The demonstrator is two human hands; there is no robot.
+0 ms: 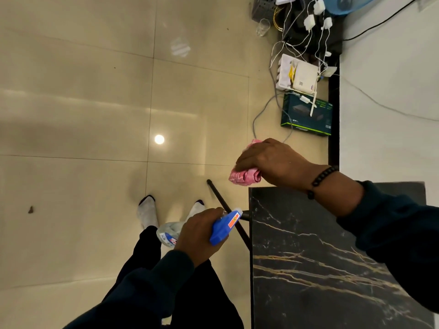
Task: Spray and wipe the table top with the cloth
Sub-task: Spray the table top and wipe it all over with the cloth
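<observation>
The table top is black marble with gold veins and fills the lower right of the head view. My left hand grips a spray bottle with a blue head and a clear body, held over the floor just left of the table's edge, nozzle towards the table. My right hand is closed on a bunched pink cloth, held just beyond the table's far left corner. A dark bead bracelet sits on that wrist.
Black table legs slant down to the tiled floor beside my socked feet. Along the wall lie a dark green box, white routers, chargers and cables, and a drinking glass.
</observation>
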